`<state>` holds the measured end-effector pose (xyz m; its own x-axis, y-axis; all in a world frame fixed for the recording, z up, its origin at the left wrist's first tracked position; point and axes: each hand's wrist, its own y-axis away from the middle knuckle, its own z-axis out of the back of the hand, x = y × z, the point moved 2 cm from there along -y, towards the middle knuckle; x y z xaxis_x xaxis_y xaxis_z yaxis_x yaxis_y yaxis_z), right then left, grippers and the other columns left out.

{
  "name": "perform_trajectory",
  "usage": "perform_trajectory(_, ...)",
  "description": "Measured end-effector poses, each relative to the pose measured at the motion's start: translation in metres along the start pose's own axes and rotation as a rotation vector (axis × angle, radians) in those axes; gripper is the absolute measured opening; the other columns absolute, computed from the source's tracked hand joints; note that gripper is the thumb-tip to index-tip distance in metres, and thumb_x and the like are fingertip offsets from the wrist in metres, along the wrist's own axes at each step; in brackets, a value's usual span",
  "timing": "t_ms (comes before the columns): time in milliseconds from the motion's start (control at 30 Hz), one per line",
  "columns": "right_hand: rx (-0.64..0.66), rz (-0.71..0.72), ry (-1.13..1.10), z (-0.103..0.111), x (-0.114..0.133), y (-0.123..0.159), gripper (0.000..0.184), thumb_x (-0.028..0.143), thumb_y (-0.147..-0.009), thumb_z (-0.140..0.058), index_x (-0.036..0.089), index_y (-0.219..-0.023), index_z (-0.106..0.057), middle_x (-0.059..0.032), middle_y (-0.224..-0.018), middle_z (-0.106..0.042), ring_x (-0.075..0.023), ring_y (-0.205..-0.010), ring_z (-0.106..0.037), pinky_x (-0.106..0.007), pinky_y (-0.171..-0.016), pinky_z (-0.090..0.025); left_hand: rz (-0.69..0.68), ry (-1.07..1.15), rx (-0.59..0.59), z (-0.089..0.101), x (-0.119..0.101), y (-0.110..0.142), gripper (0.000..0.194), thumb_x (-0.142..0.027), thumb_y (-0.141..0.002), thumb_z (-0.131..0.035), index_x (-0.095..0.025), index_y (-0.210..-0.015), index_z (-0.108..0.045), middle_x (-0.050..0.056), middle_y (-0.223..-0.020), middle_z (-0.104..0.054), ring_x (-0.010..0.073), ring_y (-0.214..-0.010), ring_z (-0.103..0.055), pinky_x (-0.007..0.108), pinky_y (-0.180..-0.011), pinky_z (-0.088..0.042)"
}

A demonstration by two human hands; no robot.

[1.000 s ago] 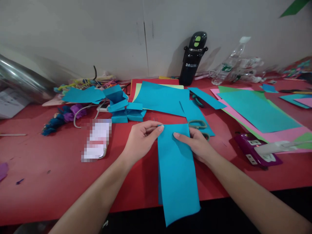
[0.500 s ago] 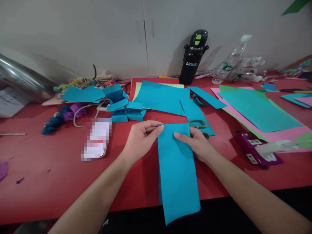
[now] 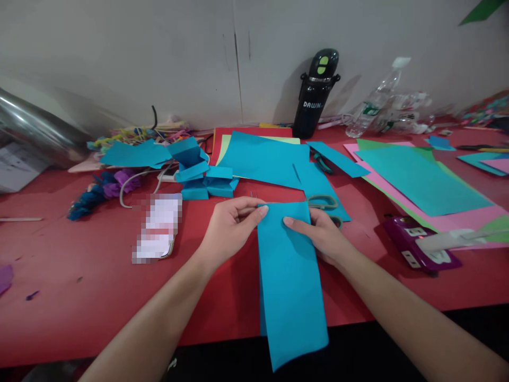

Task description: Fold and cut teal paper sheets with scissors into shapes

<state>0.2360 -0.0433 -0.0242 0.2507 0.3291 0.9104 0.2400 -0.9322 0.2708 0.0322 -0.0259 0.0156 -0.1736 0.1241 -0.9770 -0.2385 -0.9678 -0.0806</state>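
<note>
A folded strip of blue paper (image 3: 292, 286) hangs down over the table's front edge, its layers slightly apart along the left side. My left hand (image 3: 234, 225) pinches its upper left corner between thumb and fingers. On the upper right side, my right hand (image 3: 324, 233) grips the paper, thumb on top and the other fingers behind it, partly hidden. Just beyond that hand lie the green handles of a pair of scissors (image 3: 323, 201), which rest on another blue sheet (image 3: 324, 185). Folded blue paper pieces (image 3: 209, 183) stand farther back on the left.
On the red table (image 3: 99, 297), a phone (image 3: 159, 228) lies left of my hands. A purple power strip (image 3: 421, 244) and a stack of coloured sheets (image 3: 425, 180) are to the right. A black bottle (image 3: 316, 95) and a clear plastic bottle (image 3: 374, 101) stand against the wall.
Both hands keep the same hold at the paper's top. Its lower end has swayed very slightly to the right; all else looks unmoved.
</note>
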Motion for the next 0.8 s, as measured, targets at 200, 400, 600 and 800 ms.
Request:
perform_trajectory(200, 0.001, 0.008, 0.004, 0.001, -0.001, 0.0, 0.031, 0.038, -0.076, -0.084, 0.022, -0.102, -0.077, -0.0093, -0.107, -0.078, -0.0282, -0.094, -0.075, -0.041, -0.08, -0.063, -0.001, 0.013, 0.008, -0.001, 0.0, -0.001, 0.023, -0.037, -0.085, -0.073, -0.019, -0.099, -0.077, 0.005, -0.089, -0.078, 0.021, -0.083, -0.074, 0.028, -0.07, -0.06)
perform_trajectory(400, -0.013, 0.006, -0.005, 0.0, -0.001, 0.0, 0.033, 0.039, -0.073, -0.086, 0.022, -0.1, -0.078, -0.0094, -0.103, -0.078, -0.0281, -0.093, -0.075, -0.042, -0.079, -0.062, -0.017, -0.003, 0.003, 0.0, 0.001, -0.001, 0.022, -0.037, -0.086, -0.073, -0.019, -0.098, -0.077, 0.005, -0.089, -0.079, 0.0207, -0.081, -0.074, 0.028, -0.069, -0.061)
perform_trajectory(600, -0.001, 0.033, -0.038, -0.003, -0.002, -0.002, 0.027, 0.038, -0.076, -0.084, 0.022, -0.096, -0.078, -0.0074, -0.099, -0.077, -0.0242, -0.087, -0.072, -0.042, -0.082, -0.06, -0.058, -0.081, -0.017, 0.006, 0.006, -0.005, 0.021, -0.036, -0.088, -0.07, -0.021, -0.1, -0.077, 0.004, -0.09, -0.079, 0.0215, -0.082, -0.074, 0.029, -0.069, -0.061)
perform_trajectory(800, 0.001, 0.119, -0.173, -0.004, -0.002, -0.005, 0.022, 0.039, -0.086, -0.075, 0.023, -0.072, -0.073, -0.0006, -0.071, -0.065, -0.0144, -0.066, -0.059, -0.029, -0.067, -0.053, -0.132, -0.215, -0.109, 0.019, 0.002, -0.009, 0.017, -0.033, -0.088, -0.07, -0.021, -0.097, -0.077, 0.003, -0.092, -0.08, 0.0196, -0.079, -0.074, 0.027, -0.068, -0.059)
